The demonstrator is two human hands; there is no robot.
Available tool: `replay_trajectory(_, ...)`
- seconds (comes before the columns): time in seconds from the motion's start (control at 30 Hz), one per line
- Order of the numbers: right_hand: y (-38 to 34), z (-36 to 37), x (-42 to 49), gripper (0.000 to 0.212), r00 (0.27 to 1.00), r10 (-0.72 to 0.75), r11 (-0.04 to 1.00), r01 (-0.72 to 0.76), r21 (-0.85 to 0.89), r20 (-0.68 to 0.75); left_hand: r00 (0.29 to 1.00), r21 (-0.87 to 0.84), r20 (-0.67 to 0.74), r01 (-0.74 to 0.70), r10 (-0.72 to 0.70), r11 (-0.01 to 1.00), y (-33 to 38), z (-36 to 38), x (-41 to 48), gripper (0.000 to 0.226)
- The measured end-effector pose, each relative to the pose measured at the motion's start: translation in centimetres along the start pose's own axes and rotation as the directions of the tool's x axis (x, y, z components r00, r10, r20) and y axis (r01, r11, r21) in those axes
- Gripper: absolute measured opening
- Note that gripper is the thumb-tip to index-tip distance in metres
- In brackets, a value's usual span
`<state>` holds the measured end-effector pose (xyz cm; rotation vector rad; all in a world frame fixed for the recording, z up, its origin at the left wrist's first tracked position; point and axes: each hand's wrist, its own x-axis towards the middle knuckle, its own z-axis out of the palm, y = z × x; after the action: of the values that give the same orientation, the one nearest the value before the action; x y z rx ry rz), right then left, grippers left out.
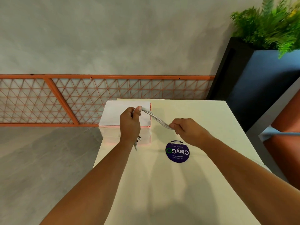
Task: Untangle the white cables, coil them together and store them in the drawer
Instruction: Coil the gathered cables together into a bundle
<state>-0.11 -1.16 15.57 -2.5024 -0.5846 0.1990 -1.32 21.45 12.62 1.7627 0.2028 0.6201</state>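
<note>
White cables [159,121] span taut between both hands above the counter [203,184]. Left hand [129,123] fists one end; right hand [184,129] fingers pinch the other. Light, limp, likely slippery; best gripped as a bundle near mid-span.

— How is the light?
— Bright and even, coming from above; soft, fanned shadows spread over the cream table [211,120] at lower centre.
— And sharpness?
— Centre is fair, the white cables [159,121] show single strands. The plant [267,26] at upper right is smeared, and lines tilt near the right edge
</note>
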Motion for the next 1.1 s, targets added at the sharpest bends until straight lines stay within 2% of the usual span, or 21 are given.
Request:
replay_trajectory(0.07,0.0,0.6,-0.5,0.028,0.996,-0.074,0.984,0.081,-0.157,0.047,0.998,-0.031,-0.011,0.066,-0.066,0.997,-0.4,-0.2,0.2,0.036)
replay_trajectory(0.13,0.2,1.0,-0.7,0.031,0.991,-0.094,0.91,0.125,-0.396,0.097,0.989,-0.072,-0.013,0.143,-0.144,0.987,-0.9,-0.3,0.2,0.034)
replay_trajectory(0.2,0.2,1.0,-0.7,0.032,0.994,-0.104,0.869,0.105,-0.484,0.029,0.981,-0.095,-0.01,0.19,-0.192,0.977,-1.5,-0.5,0.0,0.035)
replay_trajectory(0.23,0.1,0.7,-0.7,0.03,0.992,-0.115,0.889,0.082,-0.451,-0.046,0.978,-0.108,-0.008,0.205,-0.207,0.973,-1.7,-0.5,-0.1,0.036)
replay_trajectory(0.33,0.7,-0.4,-0.3,0.026,0.962,-0.088,0.976,0.031,-0.215,-0.26,0.981,-0.136,0.022,0.194,-0.193,0.972,-1.8,-0.4,-0.4,0.038)
replay_trajectory(0.4,1.1,-1.4,0.4,0.02,0.96,-0.009,0.999,-0.001,-0.037,-0.28,0.99,-0.13,0.05,0.138,-0.133,0.982,-1.3,-0.3,-0.6,0.042)
replay_trajectory(0.43,1.2,-2.0,0.6,0.02,0.971,0.05,0.993,-0.024,0.113,-0.235,0.993,-0.121,0.061,0.104,-0.097,0.987,-1.1,-0.2,-0.7,0.044)
replay_trajectory(0.5,1.5,-3.0,0.7,0.03,0.984,0.157,0.87,-0.1,0.482,-0.079,0.996,-0.091,0.08,0.044,-0.037,0.995,-0.6,-0.2,-0.7,0.042)
replay_trajectory(0.57,1.6,-4.0,0.5,0.035,0.976,0.203,0.691,-0.198,0.695,0.077,0.995,-0.071,0.1,0.01,-0.003,0.997,-0.3,-0.1,-0.8,0.038)
replay_trajectory(0.67,1.8,-4.3,0.2,0.036,0.919,0.225,0.387,-0.388,0.836,0.323,0.995,-0.095,0.102,0.019,-0.01,0.995,0.2,0.1,-1.0,0.035)
replay_trajectory(0.73,2.1,-3.7,-0.2,0.034,0.835,0.181,0.182,-0.548,0.817,0.52,0.996,-0.132,0.086,0.024,-0.013,0.991,0.5,0.3,-1.0,0.036)
replay_trajectory(0.77,2.3,-3.2,-0.5,0.032,0.793,0.142,0.133,-0.608,0.782,0.593,0.997,-0.144,0.078,0.015,-0.004,0.989,0.7,0.4,-1.0,0.038)
replay_trajectory(0.83,2.7,-2.0,-0.9,0.03,0.719,0.092,0.149,-0.693,0.705,0.688,0.997,-0.149,0.073,-0.005,0.016,0.989,1.0,0.5,-0.9,0.039)
replay_trajectory(0.93,2.8,-0.5,-0.9,0.04,0.668,0.183,0.329,-0.733,0.595,0.722,0.994,-0.114,0.107,-0.015,0.028,0.993,1.2,0.7,-0.8,0.034)
replay_trajectory(1.0,2.2,-0.1,-0.6,0.044,0.677,0.321,0.467,-0.722,0.511,0.662,0.991,-0.095,0.13,0.002,0.011,0.995,1.2,0.7,-0.9,0.033)
replay_trajectory(1.07,1.6,-0.3,-0.2,0.043,0.72,0.447,0.633,-0.674,0.381,0.53,0.987,-0.129,0.159,0.057,-0.036,0.99,1.2,0.7,-1.1,0.034)
replay_trajectory(1.1,1.4,-0.4,0.0,0.042,0.737,0.491,0.683,-0.657,0.319,0.465,0.98,-0.174,0.18,0.11,-0.078,0.979,1.3,0.7,-1.3,0.034)
